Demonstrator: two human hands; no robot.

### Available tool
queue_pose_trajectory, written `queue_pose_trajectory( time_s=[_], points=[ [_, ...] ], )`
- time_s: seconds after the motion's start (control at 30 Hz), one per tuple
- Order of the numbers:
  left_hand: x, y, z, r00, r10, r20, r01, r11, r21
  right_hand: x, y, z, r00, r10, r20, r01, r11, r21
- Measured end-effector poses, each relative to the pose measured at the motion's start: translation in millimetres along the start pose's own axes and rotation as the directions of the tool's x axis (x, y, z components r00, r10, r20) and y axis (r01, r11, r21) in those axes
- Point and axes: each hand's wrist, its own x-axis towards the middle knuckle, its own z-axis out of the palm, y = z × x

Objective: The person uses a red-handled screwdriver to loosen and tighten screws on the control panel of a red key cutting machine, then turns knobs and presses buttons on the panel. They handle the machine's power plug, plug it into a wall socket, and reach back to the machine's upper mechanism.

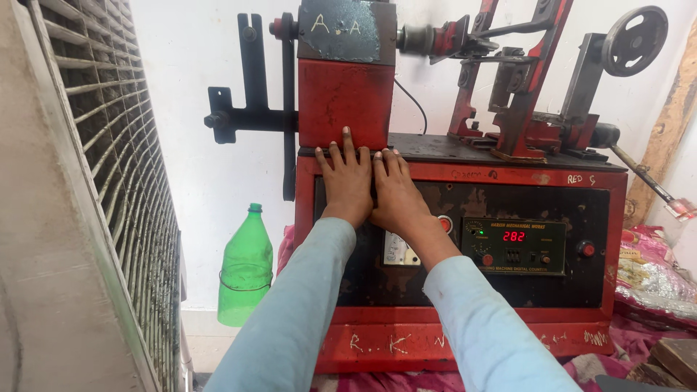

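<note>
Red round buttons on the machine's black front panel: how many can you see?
3: red button at the panel's right, small one under the display, one partly behind the right hand. Hands may hide more.

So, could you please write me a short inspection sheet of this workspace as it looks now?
Surface: machine's worn front panel, scuffed, paint chipped.
Job's things: red machine body; lit digital counter; red knob.
Clutter: green plastic bottle hanging left of the machine; pink cloth at right.
Hands: left hand and right hand side by side, flat against the panel's top edge, holding nothing.
Cables: one thin black wire behind the red block.
Surroundings: white wall; louvred cooler grille at left; handwheel top right.
</note>
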Motion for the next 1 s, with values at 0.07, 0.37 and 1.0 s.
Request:
queue_pose_trajectory(
  time_s=[0.07, 0.37, 1.0],
  points=[
    [-0.1, -0.2, -0.8, 1.0, 0.005, -0.021, -0.004, 1.0, 0.015, 0.0, -0.5, -0.7, 1.0, 0.021, 0.018, -0.021, 1.0, 0.004],
    [-0.6, 0.7, -5.2, 1.0, 0.001, 0.026, -0.002, 1.0, 0.015, -0.1, -1.8, -4.2, 0.998, 0.048, 0.047, -0.049, 0.999, 0.019],
    [-2.8, 0.9, -4.3, 1.0, -0.016, 0.015, 0.016, 1.0, -0.007, -0.3, -1.9, -4.0, 0.998, 0.058, 0.038, -0.059, 0.998, 0.033]
  ],
)
